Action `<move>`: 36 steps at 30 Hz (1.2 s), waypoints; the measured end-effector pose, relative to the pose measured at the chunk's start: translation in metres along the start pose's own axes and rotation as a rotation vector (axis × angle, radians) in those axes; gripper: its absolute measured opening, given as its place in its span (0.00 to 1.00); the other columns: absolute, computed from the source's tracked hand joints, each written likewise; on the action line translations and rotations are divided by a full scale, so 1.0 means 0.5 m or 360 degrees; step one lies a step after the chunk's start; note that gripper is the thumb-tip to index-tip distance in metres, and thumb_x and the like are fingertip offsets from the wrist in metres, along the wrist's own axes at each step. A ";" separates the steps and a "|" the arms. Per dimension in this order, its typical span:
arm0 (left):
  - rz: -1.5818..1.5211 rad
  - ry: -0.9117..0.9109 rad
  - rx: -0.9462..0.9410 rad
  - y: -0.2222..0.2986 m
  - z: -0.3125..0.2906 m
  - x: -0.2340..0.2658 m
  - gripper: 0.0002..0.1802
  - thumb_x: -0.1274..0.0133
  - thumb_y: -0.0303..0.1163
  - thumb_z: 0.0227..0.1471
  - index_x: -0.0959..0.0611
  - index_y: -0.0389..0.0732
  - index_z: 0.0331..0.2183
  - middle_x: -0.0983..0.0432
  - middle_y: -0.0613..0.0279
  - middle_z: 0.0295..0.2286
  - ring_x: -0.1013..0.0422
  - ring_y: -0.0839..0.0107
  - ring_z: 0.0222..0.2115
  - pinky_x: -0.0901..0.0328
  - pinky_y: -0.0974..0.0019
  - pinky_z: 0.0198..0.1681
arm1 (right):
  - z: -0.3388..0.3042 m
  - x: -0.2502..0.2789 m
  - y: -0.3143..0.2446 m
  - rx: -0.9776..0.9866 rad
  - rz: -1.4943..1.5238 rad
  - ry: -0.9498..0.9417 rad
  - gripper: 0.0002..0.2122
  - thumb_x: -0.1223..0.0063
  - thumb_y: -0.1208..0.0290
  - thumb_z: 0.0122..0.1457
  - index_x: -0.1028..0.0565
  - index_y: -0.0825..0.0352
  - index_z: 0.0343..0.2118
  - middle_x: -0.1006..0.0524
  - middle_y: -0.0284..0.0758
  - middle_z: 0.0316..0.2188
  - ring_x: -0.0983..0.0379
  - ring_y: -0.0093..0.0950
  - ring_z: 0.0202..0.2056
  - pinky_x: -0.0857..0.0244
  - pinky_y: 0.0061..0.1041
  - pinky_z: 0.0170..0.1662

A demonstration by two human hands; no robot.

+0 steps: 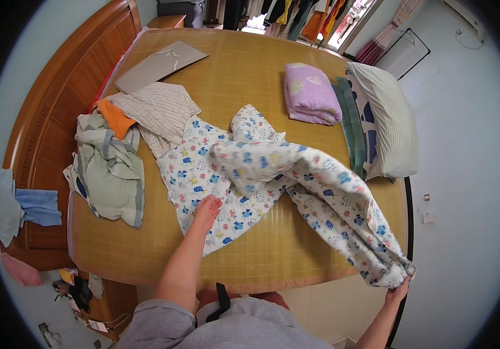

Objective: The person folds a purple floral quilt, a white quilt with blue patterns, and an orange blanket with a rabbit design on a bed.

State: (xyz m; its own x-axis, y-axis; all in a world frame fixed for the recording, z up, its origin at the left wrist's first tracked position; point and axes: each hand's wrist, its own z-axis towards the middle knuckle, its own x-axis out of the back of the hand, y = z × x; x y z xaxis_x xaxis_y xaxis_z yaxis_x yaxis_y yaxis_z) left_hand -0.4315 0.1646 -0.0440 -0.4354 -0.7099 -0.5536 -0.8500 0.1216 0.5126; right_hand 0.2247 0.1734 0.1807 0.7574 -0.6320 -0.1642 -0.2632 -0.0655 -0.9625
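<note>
A white pajama garment (255, 157) with blue, red and yellow cartoon prints spreads over the bed's middle. Its left part lies fairly flat; a long section is lifted and stretches toward the bed's near right corner. There my right hand (398, 289) is closed around its bunched end, out past the bed's edge. My left hand (208, 212) is over the flat part with fingers extended, holding nothing; whether it touches the cloth I cannot tell. Folds hide whether this is one piece or two. The lifted cloth is slightly blurred.
Left on the bed mat (244, 70) lie a checked shirt (159, 110), an orange cloth (115, 119), a grey-green garment (107, 174) and a flat grey board (159, 64). A folded purple quilt (312, 93) and striped pillow (383, 119) sit at the right. A wooden headboard (58, 110) stands left.
</note>
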 end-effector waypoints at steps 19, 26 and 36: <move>0.1779 0.0472 -0.0025 -0.190 -0.085 0.341 0.18 0.42 0.33 0.39 0.22 0.34 0.34 0.23 0.58 0.30 0.28 0.70 0.30 0.35 0.67 0.34 | -0.124 -0.107 0.212 0.0092 -0.1795 -0.0629 0.15 0.52 0.74 0.55 0.32 0.72 0.46 0.24 0.38 0.28 0.28 0.26 0.31 0.36 0.26 0.35; 0.1407 -0.0507 -0.0419 -0.083 -0.181 0.004 0.14 0.48 0.32 0.43 0.23 0.34 0.34 0.28 0.64 0.22 0.35 0.77 0.23 0.38 0.69 0.26 | -0.308 -0.321 0.251 0.0931 -0.2054 -0.1380 0.31 0.45 0.70 0.51 0.46 0.57 0.58 0.25 0.47 0.24 0.28 0.44 0.20 0.35 0.39 0.26; 0.1860 -0.1493 -0.1047 0.007 -0.451 -0.286 0.22 0.44 0.38 0.44 0.27 0.39 0.41 0.28 0.52 0.36 0.32 0.61 0.33 0.38 0.64 0.38 | -0.438 -0.515 0.236 0.0897 -0.1023 -0.1773 0.15 0.52 0.72 0.51 0.31 0.67 0.43 0.24 0.43 0.27 0.25 0.38 0.28 0.33 0.34 0.30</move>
State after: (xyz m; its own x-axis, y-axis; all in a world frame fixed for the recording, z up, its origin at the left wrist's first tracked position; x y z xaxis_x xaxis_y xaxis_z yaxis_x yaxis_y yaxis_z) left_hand -0.3054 0.1102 0.1849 -0.9397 0.2251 0.2575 0.2099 -0.2148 0.9538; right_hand -0.1322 0.1591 0.1565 0.7918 0.3432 0.5053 0.3765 0.3772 -0.8461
